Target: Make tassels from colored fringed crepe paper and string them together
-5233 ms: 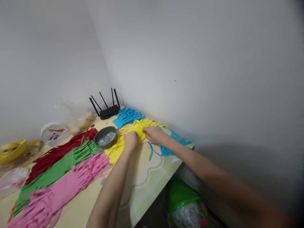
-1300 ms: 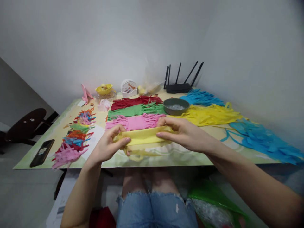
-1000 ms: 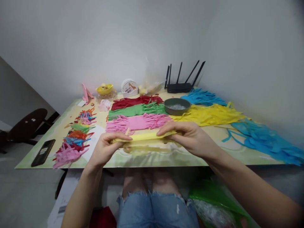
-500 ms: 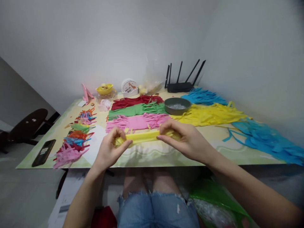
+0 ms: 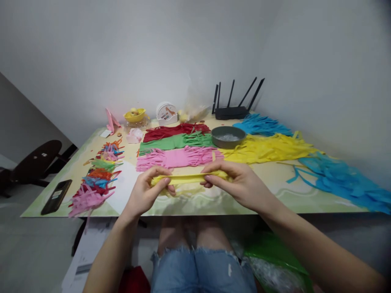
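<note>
Now, in my head view, the left hand (image 5: 148, 192) and the right hand (image 5: 241, 182) pinch a narrow yellow fabric-like strip (image 5: 187, 178) stretched between them; I judge this a folding step, the next move calling for even tension.

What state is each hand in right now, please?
Left hand: closed, holding one side of a thin yellow paper-like strip.
Right hand: closed, holding its other side.

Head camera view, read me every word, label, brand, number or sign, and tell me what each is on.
No text is readable.
White holder: dark print, too blurred.
Phone: pale label, too small.
Papers under the table: print, too blurred.
Black router: nothing legible.
</note>
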Motion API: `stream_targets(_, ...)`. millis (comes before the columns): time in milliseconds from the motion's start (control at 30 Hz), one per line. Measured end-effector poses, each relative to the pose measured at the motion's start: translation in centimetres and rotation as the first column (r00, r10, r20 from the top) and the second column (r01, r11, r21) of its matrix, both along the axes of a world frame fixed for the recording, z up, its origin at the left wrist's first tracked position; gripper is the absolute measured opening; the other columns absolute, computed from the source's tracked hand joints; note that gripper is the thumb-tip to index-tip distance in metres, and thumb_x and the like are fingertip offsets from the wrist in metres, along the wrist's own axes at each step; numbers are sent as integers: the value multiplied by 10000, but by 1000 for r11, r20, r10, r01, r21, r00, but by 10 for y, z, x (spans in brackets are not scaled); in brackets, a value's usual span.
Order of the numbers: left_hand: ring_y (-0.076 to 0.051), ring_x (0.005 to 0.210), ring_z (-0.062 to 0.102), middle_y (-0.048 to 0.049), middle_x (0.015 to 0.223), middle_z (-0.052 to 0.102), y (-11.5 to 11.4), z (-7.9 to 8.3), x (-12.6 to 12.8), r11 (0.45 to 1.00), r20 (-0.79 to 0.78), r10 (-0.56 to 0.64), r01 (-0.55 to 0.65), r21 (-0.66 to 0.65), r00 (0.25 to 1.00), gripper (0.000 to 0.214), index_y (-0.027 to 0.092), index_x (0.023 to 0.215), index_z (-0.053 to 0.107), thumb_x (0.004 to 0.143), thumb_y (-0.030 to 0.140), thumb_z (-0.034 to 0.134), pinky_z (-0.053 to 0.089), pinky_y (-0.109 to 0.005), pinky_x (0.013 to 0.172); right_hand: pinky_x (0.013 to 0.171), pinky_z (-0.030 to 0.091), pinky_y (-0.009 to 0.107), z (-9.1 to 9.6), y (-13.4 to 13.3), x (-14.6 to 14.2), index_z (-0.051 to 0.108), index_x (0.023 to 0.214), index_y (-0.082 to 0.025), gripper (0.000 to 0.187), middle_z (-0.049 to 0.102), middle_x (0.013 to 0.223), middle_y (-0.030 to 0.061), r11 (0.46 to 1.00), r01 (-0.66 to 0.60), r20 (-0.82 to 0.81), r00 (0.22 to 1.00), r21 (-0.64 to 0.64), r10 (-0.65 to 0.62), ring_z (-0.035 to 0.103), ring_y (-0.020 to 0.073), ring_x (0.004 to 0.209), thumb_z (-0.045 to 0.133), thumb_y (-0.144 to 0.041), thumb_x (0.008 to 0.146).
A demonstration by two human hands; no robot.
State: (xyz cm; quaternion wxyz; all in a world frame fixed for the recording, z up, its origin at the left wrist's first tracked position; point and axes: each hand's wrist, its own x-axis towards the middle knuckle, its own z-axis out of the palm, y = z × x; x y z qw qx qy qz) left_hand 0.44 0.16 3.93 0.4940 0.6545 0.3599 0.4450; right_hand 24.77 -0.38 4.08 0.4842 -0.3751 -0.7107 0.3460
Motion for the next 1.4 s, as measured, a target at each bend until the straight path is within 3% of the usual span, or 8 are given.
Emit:
stream_targets(167,-132,674,671,-25,696,708,5,-9,2,1000,166,-13,17,-18,986,139,151,892,724,816,242,652,536,-246,693,607,543,226,-11,4,-2,740,855,-192,131,716,725,25,995,-48,-146,988,84,60,675,136,650,618,-231,828)
stream_targets(367,-129,636,633,-7,652,669,7,-14,6,999,211,-3,-6,38,978,99,158,738,702,797,200,634,518,-276,719,608,534,237,-15,7,-3,734,796,-188,155,712,712,27,990,-38,-128,990,138,56,661,137,655,582,-172,824)
stream_targets(600,-111,629,561,8,649,609,4,-16,6,962,-90,143,-117,246,986,208,177,701,499,821,267,644,435,-217,624,682,515,260,-15,3,-2,696,817,-174,120,717,800,46,973,55,85,994,224,-75,664,165,736,602,-245,840)
stream_targets(733,-144,778,626,-51,892,666,3,-15,6,887,-281,271,-125,444,921,130,183,960,569,855,255,598,459,-236,687,816,496,291,-18,2,-2,675,1028,-187,196,714,1014,57,952,151,166,966,265,-199,661,191,920,597,-238,856)
stream_targets(867,-148,751,643,-52,852,697,3,-14,7,854,-406,319,-74,515,856,95,176,906,617,875,253,571,456,-244,690,751,496,282,-19,1,-2,664,875,-185,87,707,877,36,954,160,195,957,252,-213,659,180,826,585,-212,851)
stream_targets(1100,-165,756,699,-38,767,748,-1,-13,11,988,-51,93,-86,126,994,137,165,951,627,870,271,595,516,-266,721,666,556,260,-18,-1,-5,665,937,-175,155,721,780,37,1000,-7,-109,994,-8,6,697,158,705,602,-298,866)
stream_targets(1233,-162,733,703,-40,756,753,3,-16,13,1000,148,28,-28,-4,989,165,166,950,722,825,239,643,533,-276,745,630,566,245,-22,4,-7,738,915,-191,149,737,766,47,998,-69,-220,973,10,69,698,151,681,631,-258,838)
stream_targets(1400,-169,645,694,-36,665,735,6,-22,18,995,326,-17,48,-87,945,89,170,756,756,757,194,670,551,-303,721,589,558,246,-30,14,-8,745,757,-189,90,721,683,37,992,-125,-316,941,0,119,680,149,617,661,-214,778)
